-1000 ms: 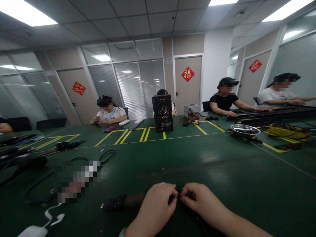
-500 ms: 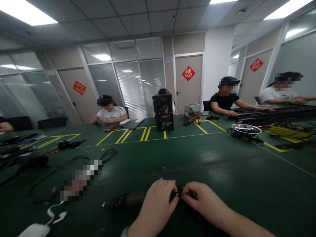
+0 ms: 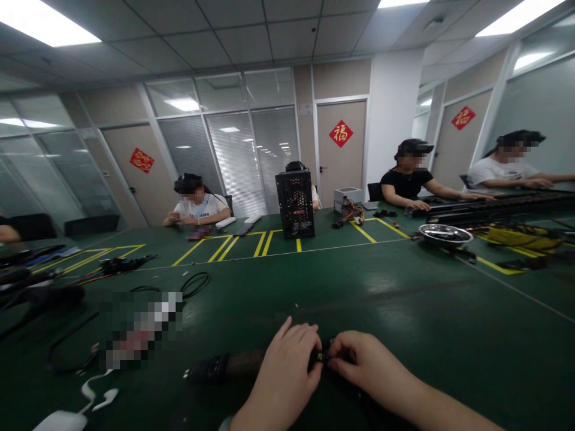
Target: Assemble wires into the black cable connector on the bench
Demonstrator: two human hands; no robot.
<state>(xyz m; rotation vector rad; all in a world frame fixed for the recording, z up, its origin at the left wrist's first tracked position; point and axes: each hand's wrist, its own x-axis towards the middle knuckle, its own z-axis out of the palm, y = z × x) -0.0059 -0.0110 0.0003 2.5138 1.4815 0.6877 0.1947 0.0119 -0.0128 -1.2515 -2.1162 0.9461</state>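
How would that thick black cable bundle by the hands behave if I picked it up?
Looks fairly stiff: the thick black cable bundle lies straight on the table. Being round, it might roll if pushed. Under the left hand and right hand it's hidden.

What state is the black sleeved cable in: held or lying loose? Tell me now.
Held: the left hand and right hand pinch one end of the black sleeved cable.

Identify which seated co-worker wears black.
The co-worker in the black short-sleeved top, right of the black mesh computer case; the neighbour further right and the person left of the case wear white.
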